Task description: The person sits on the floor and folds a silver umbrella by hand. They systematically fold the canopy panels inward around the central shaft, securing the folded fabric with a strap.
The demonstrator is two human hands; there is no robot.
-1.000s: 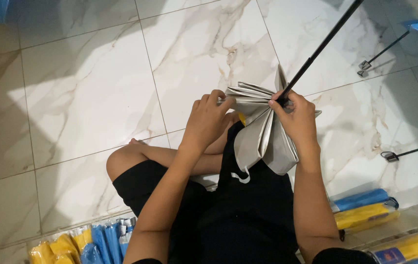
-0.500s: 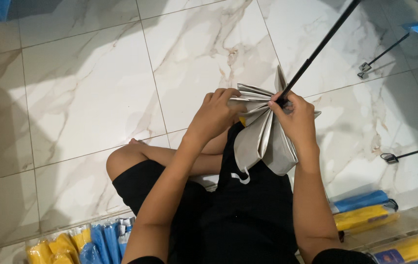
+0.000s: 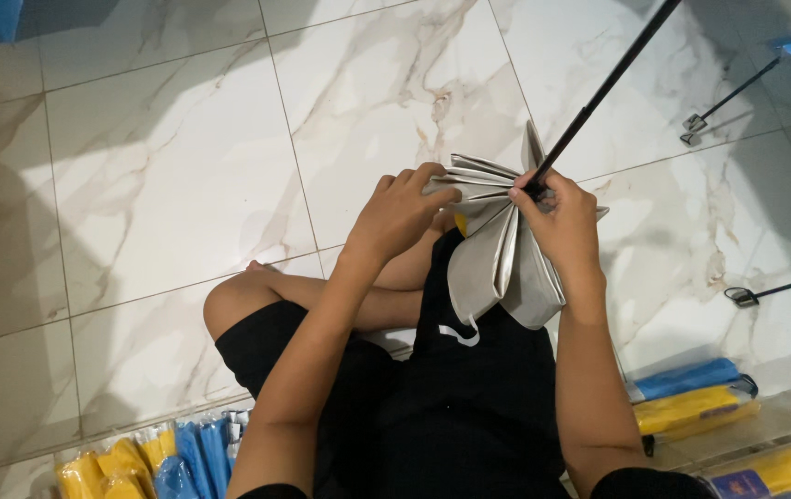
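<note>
Along the near edge of the marble tile floor (image 3: 164,176), at the left, lies a row of yellow and blue wrapped umbrellas (image 3: 150,457). The person sits on the floor in black shorts (image 3: 469,397), one bare knee (image 3: 229,310) bent out to the left. Over the lap the left hand (image 3: 400,217) has its grip pinched on the folded panels of a silver-grey umbrella canopy (image 3: 497,259), fingertips pressing the pleats at the canopy's upper left edge. The canopy hangs gathered between the two hands, its folds fanning down onto the shorts. Just beside it, the right hand (image 3: 557,222) is clenched around the black umbrella shaft (image 3: 603,92) where it meets the canopy; the shaft slants up toward the far right of the floor. Further right, two more black shafts (image 3: 737,92) lie on the tiles, and at the near right edge rest blue and yellow sleeved umbrellas (image 3: 691,397).
</note>
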